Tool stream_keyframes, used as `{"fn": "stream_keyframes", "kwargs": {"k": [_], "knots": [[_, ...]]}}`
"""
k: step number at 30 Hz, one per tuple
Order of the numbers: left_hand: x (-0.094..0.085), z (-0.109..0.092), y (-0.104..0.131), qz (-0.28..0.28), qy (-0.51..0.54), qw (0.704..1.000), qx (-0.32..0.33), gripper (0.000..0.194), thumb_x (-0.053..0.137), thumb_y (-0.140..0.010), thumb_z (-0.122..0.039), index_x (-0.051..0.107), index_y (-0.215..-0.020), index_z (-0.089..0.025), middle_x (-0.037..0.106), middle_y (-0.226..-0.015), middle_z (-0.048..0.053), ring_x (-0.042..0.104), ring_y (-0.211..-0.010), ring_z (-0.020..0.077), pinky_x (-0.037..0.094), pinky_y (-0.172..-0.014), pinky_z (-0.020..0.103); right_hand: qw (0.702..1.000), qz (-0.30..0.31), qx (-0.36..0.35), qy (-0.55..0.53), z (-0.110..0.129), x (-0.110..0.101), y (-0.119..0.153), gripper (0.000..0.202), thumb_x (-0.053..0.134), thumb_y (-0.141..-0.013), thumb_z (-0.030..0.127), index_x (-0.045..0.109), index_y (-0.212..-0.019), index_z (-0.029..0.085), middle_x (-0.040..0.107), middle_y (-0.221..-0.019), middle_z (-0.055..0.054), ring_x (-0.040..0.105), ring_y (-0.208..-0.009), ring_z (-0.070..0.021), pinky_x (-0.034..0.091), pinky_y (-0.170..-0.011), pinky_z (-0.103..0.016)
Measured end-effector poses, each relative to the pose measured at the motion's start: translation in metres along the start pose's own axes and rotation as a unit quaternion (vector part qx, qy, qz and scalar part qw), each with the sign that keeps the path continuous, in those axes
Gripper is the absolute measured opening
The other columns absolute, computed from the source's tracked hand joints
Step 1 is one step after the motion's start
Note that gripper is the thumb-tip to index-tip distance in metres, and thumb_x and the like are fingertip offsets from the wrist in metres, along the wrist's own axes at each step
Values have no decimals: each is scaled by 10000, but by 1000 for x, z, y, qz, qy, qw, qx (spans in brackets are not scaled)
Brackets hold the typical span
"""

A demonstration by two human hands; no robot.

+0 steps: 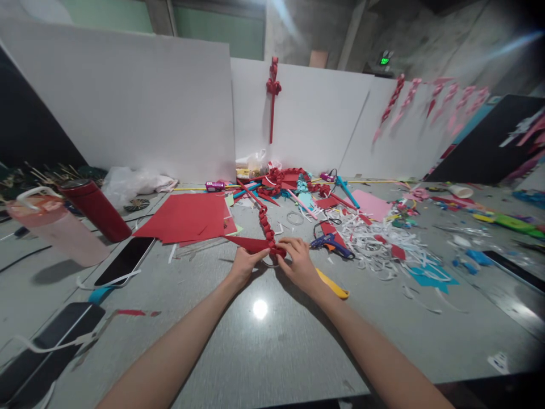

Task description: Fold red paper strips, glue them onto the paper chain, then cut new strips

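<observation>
In front of me on the grey table lies a red twisted paper chain, running away from my hands. A pointed red paper piece sticks out to the left at its near end. My left hand pinches the red paper piece between thumb and fingers. From the other side, my right hand has its fingers closed on the near end of the chain. Part of a pale ring shows under the fingers. Just right of my right hand rests a blue and orange glue gun. A yellow tool handle lies partly behind my right forearm.
Red paper sheets lie to the left, near a phone, a red flask and a pink bottle. White paper strips are heaped at right. A white partition behind carries a hanging red paper ornament.
</observation>
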State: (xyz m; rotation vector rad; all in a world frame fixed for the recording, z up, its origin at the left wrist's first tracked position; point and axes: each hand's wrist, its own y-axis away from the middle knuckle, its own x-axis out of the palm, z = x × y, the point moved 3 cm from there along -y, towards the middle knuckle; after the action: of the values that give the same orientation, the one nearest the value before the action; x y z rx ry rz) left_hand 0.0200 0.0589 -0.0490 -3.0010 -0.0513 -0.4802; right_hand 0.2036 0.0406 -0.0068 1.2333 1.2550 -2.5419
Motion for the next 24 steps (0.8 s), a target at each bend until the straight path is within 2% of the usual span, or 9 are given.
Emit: {"fn": "stream_keyframes", "kwargs": {"k": [7, 13, 24], "knots": [[2, -5, 4, -9, -65, 998, 7, 350, 940, -640, -430, 816, -814, -152, 751, -757, 84, 638, -643, 171, 519, -642, 296, 1000, 6, 3, -14, 0, 0, 1, 379, 623, -933, 153, 659, -1284, 291, 610, -1353, -107, 535, -1274, -312, 418, -1038, -514], [3, -8, 5, -5, -94, 995, 23, 343, 924, -652, -429, 829, -826, -149, 775, -800, 110, 664, -671, 198, 505, -622, 293, 999, 1, 18, -32, -2, 2, 2, 312, 632, -914, 146, 680, -1190, 284, 593, -1350, -101, 528, -1273, -308, 412, -1053, -523], [3, -10, 5, -2, -105, 994, 29, 346, 914, -670, -433, 825, -818, -134, 752, -757, 88, 617, -632, 169, 477, -607, 275, 998, 1, 21, -63, -5, 8, 3, 311, 629, -909, 137, 692, -1173, 287, 594, -1320, -93, 538, -1255, -300, 429, -1052, -518]]}}
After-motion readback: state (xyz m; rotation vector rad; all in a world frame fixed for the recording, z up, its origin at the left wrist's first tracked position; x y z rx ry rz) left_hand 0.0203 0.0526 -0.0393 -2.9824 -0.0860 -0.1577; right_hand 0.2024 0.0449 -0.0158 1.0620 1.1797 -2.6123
